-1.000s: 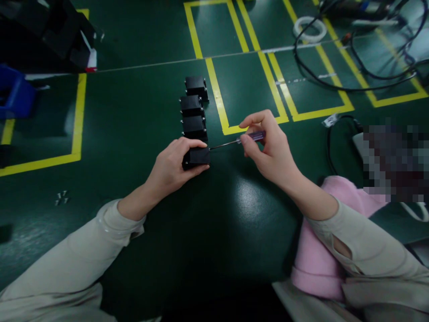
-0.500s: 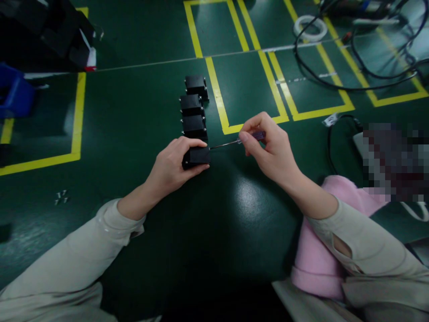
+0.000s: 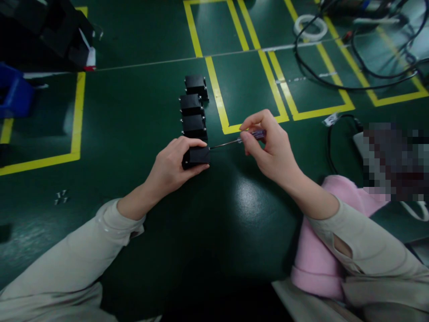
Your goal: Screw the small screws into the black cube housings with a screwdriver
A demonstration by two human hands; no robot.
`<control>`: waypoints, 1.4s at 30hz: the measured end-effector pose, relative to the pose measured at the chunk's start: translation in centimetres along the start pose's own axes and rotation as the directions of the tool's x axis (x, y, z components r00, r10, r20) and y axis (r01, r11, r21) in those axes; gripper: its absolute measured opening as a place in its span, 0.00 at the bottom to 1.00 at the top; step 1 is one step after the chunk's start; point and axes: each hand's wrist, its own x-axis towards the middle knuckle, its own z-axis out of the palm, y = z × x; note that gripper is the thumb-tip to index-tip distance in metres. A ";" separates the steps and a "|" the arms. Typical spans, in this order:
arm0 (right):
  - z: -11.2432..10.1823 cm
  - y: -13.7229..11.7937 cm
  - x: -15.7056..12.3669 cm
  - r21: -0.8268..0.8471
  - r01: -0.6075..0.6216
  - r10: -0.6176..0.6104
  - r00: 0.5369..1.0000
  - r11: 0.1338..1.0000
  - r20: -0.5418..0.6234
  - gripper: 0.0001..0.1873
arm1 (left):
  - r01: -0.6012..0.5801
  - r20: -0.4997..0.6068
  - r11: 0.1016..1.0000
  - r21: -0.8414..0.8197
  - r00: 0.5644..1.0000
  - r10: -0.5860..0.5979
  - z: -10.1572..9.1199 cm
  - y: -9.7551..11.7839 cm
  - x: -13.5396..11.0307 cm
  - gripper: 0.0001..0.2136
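My left hand grips a small black box from its left side, thumb along the far edge and fingers along the near edge. Between the fingers of my right hand is a screwdriver with a purplish clear handle. Its thin shaft points left, and the tip meets the box's right end at a small screw. Beyond the held box, three similar black boxes stand in a row leading away from me, with small screws at their ends.
Several loose screws lie on the green table at the left. A blue bin and black equipment stand at the far left. At the right are a roll of white tape, looped black cables and pink cloth.
My right hand has shifted very slightly around the screwdriver handle, with the tip still at the box's end. My left hand and the boxes keep their places.
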 end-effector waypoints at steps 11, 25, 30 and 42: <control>0.0 -0.1 0.0 0.004 0.001 -0.001 1.000 1.000 0.002 0.06 | -0.021 -0.013 1.000 -0.001 1.000 0.021 0.0 0.0 -0.1 0.18; 0.0 -0.1 0.0 -0.003 -0.018 0.018 1.000 1.000 -0.004 0.07 | 0.012 0.005 1.000 0.008 1.000 -0.012 0.0 0.0 0.0 0.19; 0.0 0.1 0.0 0.011 0.002 -0.002 1.000 1.000 0.006 0.10 | -0.021 -0.015 1.000 0.005 1.000 0.021 0.1 -0.1 0.0 0.18; 0.0 0.2 0.0 0.012 -0.002 0.002 1.000 1.000 0.024 0.11 | 0.000 -0.001 1.000 0.000 1.000 0.000 0.1 -0.2 -0.1 0.18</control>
